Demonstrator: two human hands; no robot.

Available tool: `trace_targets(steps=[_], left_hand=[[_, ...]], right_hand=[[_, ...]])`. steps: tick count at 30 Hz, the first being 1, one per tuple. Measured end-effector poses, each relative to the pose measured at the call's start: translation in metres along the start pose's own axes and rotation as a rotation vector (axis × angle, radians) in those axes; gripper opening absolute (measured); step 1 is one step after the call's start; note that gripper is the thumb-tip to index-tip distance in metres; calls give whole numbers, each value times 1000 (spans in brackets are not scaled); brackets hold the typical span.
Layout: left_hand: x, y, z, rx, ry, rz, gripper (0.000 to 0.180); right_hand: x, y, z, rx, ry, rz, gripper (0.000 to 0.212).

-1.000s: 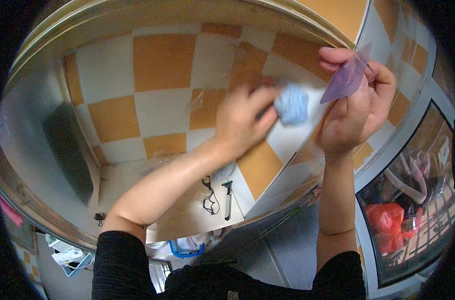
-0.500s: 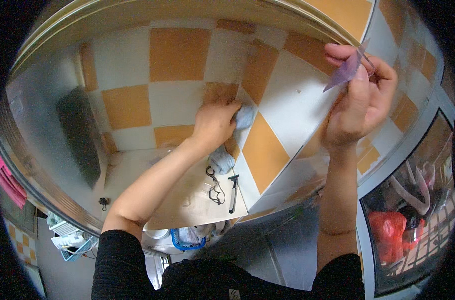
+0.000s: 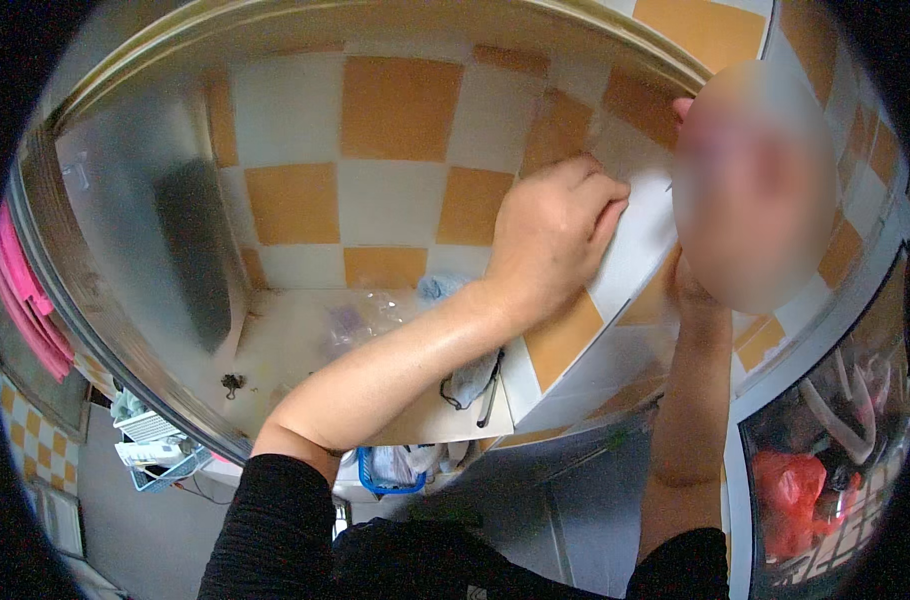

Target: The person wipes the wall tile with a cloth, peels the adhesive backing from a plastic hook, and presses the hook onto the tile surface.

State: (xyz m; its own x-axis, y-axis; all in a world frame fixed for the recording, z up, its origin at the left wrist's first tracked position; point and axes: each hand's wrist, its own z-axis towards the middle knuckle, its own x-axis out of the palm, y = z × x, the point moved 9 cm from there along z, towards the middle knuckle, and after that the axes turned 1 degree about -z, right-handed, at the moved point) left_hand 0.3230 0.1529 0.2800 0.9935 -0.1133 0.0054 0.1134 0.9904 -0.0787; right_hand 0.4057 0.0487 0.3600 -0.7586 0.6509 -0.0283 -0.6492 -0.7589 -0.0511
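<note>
Reaching into a tiled recess with the left hand (image 3: pixel 560 230), back of the hand toward the view, knuckles near the white tile (image 3: pixel 633 245) of the right-hand wall. Seemingly engaged with that wall surface rather than with the shelf (image 3: pixel 290 330) below. To judge from the pose, calling for a steady wrist and for care with the forearm above the small items. Holding the left grip curled, fingertips turned away; impossible to tell whether closed on something or merely bent, or whether touching the tile. Holding the right hand (image 3: pixel 750 190) up near the corner of the metal frame (image 3: pixel 655 38), lost in a heavy smear apart from a fingertip and the wrist; cannot tell that grip's state or contents.

Partly hidden behind the left forearm: a pale blue cloth (image 3: pixel 438 288), lying on the shelf near some crumpled clear plastic (image 3: pixel 380 312). Poking out on the near side of the same arm, a slim dark handle (image 3: pixel 491 393), hard to make out. Lying off to the left, a black clip (image 3: pixel 233 383). Cut short by the shelf edge, a blue basket (image 3: pixel 390 482).
</note>
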Motion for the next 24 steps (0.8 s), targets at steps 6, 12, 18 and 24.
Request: trace_targets(steps=[6,12,18,24], left_hand=[[18,-11,6,146,188,291,14],[24,3,15,-83,284,31,17],[32,96,-29,-616,377,91,34],[-35,110,-63,-682,400,381,40]], right_hand=[[-9,-9,-8,-24,-64,50,22],[-20,-11,-10,-19,-37,-22,24],[-10,-7,-8,-36,-52,-84,20],[-1,-1,-1,-44,-62,158,22]])
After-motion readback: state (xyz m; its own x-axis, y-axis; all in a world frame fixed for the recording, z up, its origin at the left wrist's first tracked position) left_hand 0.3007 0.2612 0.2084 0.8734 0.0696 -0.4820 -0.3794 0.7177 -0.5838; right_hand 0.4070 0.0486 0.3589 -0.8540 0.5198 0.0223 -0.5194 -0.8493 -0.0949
